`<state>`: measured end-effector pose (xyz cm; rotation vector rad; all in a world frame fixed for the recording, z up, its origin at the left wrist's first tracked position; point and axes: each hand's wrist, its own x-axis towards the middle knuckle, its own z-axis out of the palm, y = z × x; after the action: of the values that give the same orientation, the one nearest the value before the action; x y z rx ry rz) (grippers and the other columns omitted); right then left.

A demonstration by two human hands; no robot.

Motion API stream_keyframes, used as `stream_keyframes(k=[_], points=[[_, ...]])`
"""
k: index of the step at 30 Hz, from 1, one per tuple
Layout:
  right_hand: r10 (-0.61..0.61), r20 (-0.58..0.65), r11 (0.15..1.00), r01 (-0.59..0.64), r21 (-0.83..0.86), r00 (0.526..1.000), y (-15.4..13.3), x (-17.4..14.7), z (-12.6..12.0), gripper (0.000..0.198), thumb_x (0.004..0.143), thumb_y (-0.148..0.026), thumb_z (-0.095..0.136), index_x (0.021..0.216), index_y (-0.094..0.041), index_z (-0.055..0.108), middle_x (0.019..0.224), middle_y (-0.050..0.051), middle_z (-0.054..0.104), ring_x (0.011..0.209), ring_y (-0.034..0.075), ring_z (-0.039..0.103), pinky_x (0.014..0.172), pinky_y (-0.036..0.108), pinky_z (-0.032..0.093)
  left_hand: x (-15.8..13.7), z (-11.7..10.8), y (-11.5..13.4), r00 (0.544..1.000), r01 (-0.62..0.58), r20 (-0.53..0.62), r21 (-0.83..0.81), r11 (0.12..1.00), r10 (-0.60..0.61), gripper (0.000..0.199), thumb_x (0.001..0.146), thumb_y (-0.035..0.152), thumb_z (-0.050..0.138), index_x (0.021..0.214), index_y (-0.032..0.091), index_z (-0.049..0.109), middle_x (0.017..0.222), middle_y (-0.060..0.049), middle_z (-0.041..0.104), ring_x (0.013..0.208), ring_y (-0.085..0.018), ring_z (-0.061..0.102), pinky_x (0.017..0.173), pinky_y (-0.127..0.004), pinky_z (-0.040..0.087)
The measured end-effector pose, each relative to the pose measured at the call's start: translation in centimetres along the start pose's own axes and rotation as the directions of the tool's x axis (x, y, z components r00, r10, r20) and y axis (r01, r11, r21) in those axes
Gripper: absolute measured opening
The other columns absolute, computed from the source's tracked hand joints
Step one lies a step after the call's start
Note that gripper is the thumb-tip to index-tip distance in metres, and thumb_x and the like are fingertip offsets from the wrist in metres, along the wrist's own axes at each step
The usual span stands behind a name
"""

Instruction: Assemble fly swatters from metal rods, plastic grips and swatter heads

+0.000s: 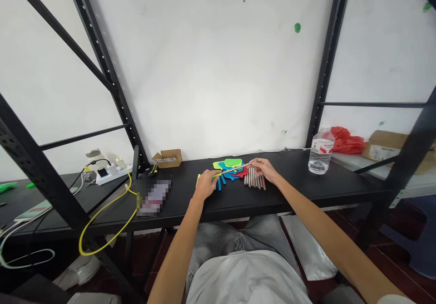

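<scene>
Seeing a yellow cable (89, 254) looping over the front edge at the left end of the tabletop (289, 183), with a blurred-out flat object (155, 198) just beside it near the front left corner. Finding a small open cardboard box (168, 159) by the back edge, left of centre, near a black-and-yellow object (153, 170). Pinching a yellow-green strip (216, 174) in the left hand (205, 184), mid-tabletop, and keeping it at the left end of a slim metal rod (235, 169). Holding that rod slantwise across a pile of coloured pieces (233, 162). Clasping its right end in the fingers of the right hand (264, 169), apart from the left, just beside metal tubes (255, 179) in a row. Noticing a clear bottle (320, 152) toward the back right corner.
</scene>
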<state>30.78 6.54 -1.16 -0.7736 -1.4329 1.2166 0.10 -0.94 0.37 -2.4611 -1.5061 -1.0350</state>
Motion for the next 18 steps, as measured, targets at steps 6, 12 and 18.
stream_keyframes(k=[6,12,18], points=[[-0.001,0.045,0.999,0.002,-0.043,0.999,0.0,-0.1,0.0,0.033,0.074,-0.045,0.075,0.094,-0.019,0.073,0.095,0.009,0.076,0.048,0.008,0.049,0.042,0.022,0.030,-0.1,-0.1,0.2,1.000,0.001,-0.011,0.035,0.999,-0.001,0.032,0.093,0.024,0.052,0.120,0.026,0.070,0.108,-0.004,0.073,0.096,-0.020,0.064,0.083,-0.030,0.048],[-0.076,0.151,0.947,0.118,-0.299,0.986,-0.6,-0.9,0.5,0.040,0.080,-0.056,0.067,0.087,-0.017,0.077,0.060,0.002,0.064,0.046,0.009,0.040,0.046,0.024,0.028,-0.4,-0.3,0.9,1.000,0.008,-0.008,0.054,0.999,-0.008,0.031,0.092,0.031,0.056,0.119,0.028,0.070,0.109,-0.002,0.074,0.098,-0.021,0.065,0.086,-0.030,0.049],[-0.103,0.198,0.856,0.188,-0.482,0.975,-0.6,-1.3,1.4,0.048,0.082,-0.062,0.061,0.066,-0.018,0.072,0.046,-0.002,0.049,0.042,0.010,0.034,0.045,0.025,0.023,-0.4,-0.4,1.6,1.000,0.003,0.018,0.057,0.998,-0.004,0.030,0.094,0.039,0.055,0.115,0.028,0.073,0.111,-0.003,0.074,0.102,-0.021,0.065,0.093,-0.031,0.048]])
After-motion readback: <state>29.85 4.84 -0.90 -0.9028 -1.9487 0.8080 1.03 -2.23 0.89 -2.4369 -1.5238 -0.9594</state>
